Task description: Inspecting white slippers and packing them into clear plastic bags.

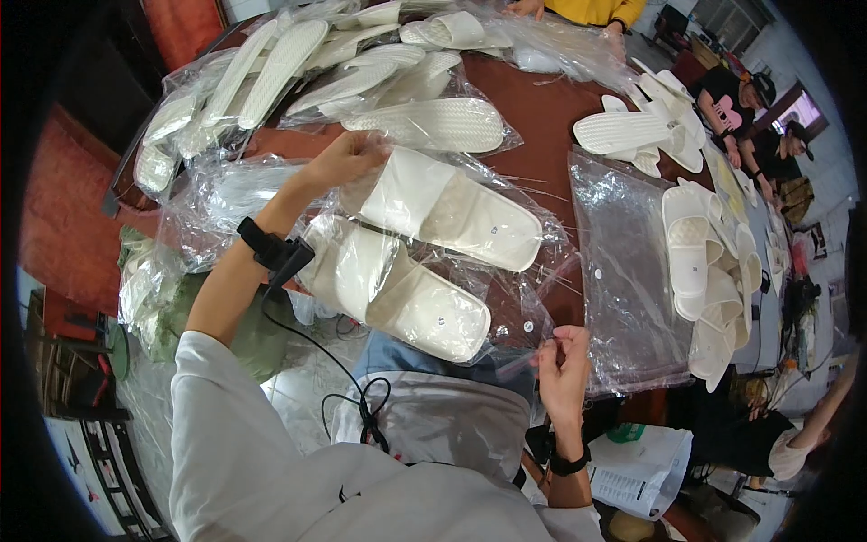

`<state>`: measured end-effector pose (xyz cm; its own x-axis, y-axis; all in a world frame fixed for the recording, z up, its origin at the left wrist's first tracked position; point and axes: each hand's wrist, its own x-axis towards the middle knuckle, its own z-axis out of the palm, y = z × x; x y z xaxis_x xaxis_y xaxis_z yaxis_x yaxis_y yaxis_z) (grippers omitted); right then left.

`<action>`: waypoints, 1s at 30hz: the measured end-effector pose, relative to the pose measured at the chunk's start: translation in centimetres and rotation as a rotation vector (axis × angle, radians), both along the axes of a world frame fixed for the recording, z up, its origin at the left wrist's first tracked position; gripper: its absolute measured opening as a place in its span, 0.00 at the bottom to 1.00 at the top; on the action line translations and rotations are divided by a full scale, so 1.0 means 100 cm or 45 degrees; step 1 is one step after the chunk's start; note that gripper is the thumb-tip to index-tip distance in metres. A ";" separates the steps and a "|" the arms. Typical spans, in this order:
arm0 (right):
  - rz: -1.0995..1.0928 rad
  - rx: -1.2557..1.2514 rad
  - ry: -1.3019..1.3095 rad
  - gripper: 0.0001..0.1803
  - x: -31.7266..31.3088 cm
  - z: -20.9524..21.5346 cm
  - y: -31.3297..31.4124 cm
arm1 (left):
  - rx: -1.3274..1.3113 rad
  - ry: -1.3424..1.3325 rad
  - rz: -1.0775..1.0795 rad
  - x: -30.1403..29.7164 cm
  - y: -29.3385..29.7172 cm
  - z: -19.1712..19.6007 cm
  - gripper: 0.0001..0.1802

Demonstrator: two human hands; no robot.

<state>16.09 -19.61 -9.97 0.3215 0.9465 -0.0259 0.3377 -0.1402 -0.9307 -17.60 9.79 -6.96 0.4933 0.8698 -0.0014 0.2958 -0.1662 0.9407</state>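
Two white slippers, an upper one [492, 219] and a lower one [433, 312], lie side by side inside a clear plastic bag [506, 298] in front of me. Their printed ends point to the lower right. My left hand [357, 155] is closed on the bag at the upper slipper's far-left end; its fingertips are partly hidden. With finger and thumb, my right hand [564, 361] pinches the bag's edge at its lower right corner. A flat stack of clear bags [629, 271] lies just right of that hand.
Bagged slippers [289, 72] are heaped along the far left of the brown table [519, 90]. Unbagged slippers lie at the far right [623, 131] and right [691, 262]. A yellow-sleeved person [596, 11] is across the table; other people work at right. A cable [339, 361] hangs below my left wrist.
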 end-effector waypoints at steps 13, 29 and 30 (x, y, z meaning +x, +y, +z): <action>0.075 0.215 -0.070 0.15 -0.011 0.015 0.051 | -0.148 -0.290 0.124 -0.002 -0.022 0.015 0.16; -0.051 0.686 -1.117 0.17 -0.026 0.053 0.039 | -0.352 -0.423 -0.022 0.018 -0.006 0.016 0.17; -0.052 0.686 -1.114 0.17 -0.029 0.056 0.046 | -0.348 -0.366 -0.097 0.014 -0.004 0.014 0.17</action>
